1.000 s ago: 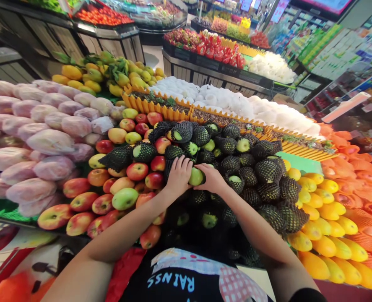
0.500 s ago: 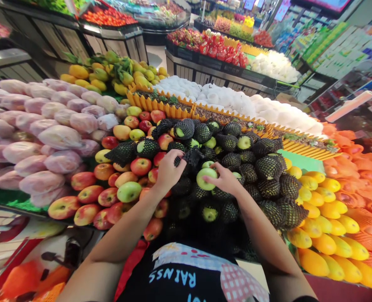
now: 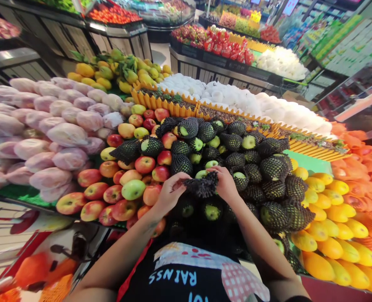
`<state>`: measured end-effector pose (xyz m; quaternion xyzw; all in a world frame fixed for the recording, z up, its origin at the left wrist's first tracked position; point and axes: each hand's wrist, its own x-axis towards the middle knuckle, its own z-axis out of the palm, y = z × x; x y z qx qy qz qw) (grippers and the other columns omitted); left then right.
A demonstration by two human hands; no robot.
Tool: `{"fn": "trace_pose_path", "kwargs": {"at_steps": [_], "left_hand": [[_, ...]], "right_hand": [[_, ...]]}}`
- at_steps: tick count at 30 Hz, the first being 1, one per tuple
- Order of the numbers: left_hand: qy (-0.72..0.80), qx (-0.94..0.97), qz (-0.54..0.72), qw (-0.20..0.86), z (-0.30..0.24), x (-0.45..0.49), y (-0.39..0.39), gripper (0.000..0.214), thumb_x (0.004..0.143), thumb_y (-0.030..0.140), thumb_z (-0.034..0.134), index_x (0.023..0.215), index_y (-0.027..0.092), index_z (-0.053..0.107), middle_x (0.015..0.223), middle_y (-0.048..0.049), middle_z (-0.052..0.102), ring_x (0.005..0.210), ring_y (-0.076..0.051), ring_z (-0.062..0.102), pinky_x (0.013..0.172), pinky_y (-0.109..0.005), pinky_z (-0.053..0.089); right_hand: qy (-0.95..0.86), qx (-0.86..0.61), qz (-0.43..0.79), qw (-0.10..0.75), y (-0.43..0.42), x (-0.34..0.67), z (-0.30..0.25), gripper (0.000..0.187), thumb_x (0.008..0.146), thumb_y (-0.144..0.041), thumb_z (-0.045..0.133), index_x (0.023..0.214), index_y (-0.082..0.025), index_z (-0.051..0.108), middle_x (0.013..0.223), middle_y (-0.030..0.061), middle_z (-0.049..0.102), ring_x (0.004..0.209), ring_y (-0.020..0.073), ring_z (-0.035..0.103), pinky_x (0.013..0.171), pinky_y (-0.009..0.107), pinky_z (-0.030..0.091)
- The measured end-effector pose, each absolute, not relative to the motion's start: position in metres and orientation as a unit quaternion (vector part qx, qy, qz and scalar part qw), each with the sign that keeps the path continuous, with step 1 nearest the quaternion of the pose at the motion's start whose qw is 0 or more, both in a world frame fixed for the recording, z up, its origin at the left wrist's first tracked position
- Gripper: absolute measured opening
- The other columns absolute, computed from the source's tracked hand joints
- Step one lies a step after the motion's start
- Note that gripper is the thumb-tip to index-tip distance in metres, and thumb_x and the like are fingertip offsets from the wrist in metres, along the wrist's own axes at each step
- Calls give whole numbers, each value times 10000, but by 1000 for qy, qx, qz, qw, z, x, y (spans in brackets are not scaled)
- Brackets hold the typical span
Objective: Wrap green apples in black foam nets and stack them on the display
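Both my hands meet over a sloping fruit display. My left hand (image 3: 168,193) pinches one end of an empty black foam net sleeve (image 3: 201,186), and my right hand (image 3: 226,183) grips its other end, so the net is stretched between them. Just beyond it lies a bare green fruit (image 3: 201,173) among several green fruits in black nets (image 3: 269,167). Red and green apples (image 3: 132,189) lie left of my left hand.
Pink-wrapped fruits (image 3: 47,138) fill the left side, yellow mangoes (image 3: 327,235) the right, with orange net-wrapped fruit (image 3: 362,167) beyond. An orange picket divider (image 3: 170,107) and white-wrapped fruit (image 3: 251,105) lie behind. More stalls (image 3: 220,46) stand across the aisle.
A second ago both hands were on a green fruit in the pile. The black net has come off it and moved toward me; the bare fruit stays in the pile.
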<state>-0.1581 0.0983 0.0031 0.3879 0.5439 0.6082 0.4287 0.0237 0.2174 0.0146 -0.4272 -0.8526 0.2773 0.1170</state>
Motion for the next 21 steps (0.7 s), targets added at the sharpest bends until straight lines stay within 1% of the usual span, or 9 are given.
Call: {"fn": "trace_pose_path", "kwargs": {"at_steps": [3,5,6,8,10,11,16,19,21], "left_hand": [[535,372,597,467,4,-155,96,129,755,270,692,854,189,674,822,-10,662,745,-156,596,683,-255,481],[518,365,594,495,4,-151,96,150,761,304,719,844,187,673,790,-7,660,720,-158,588,665,-256,475],[508,365,594,506,4,-149,96,177,752,322,743,841,185,676,786,-9,663,726,-163,589,671,-260,477],[484,362,596,529,2,-145,95,247,701,348,802,832,177,681,784,-12,666,731,-164,588,680,-259,478],[454,324,595,579,1,-141,94,315,658,378,838,838,176,675,772,-7,655,702,-146,576,655,-242,463],[435,290,591,614,0,-139,94,341,651,399,841,849,181,671,764,-2,648,681,-136,569,635,-232,451],[351,155,562,732,1,-135,87,436,699,571,769,910,201,678,791,-20,654,699,-141,597,639,-241,468],[350,178,556,733,-3,-135,84,525,600,489,873,988,214,651,813,-17,664,701,-148,617,650,-251,485],[353,187,560,726,-8,-136,84,586,548,423,918,1011,220,623,810,0,656,661,-129,611,635,-241,486]], "right_hand": [[-738,-447,425,273,182,28,20,402,1026,-398,337,1267,-250,622,1259,101,668,1180,247,596,990,399,488],[-633,-409,586,297,157,32,21,554,1021,-549,217,1215,-268,654,1136,88,715,1085,255,647,932,414,519],[-594,-386,645,288,148,35,21,568,996,-614,258,1164,-272,680,1080,80,726,1047,259,657,914,416,522],[-548,-364,698,283,135,40,21,449,897,-659,515,985,-274,729,983,58,725,966,253,653,874,392,519],[-531,-374,698,303,131,45,20,292,762,-555,759,806,-271,716,921,31,710,888,224,626,832,354,505],[-524,-379,696,312,131,48,20,267,720,-504,814,747,-266,696,898,22,703,856,210,611,809,336,496],[-514,-384,706,299,137,57,13,273,758,-493,792,789,-264,646,769,-19,621,695,152,529,672,270,445],[-510,-387,720,268,137,59,10,337,781,-567,745,877,-288,583,685,-49,528,599,145,477,584,258,418],[-477,-378,748,265,139,58,13,463,710,-656,757,906,-300,535,727,-36,547,634,169,533,609,289,464]]}}
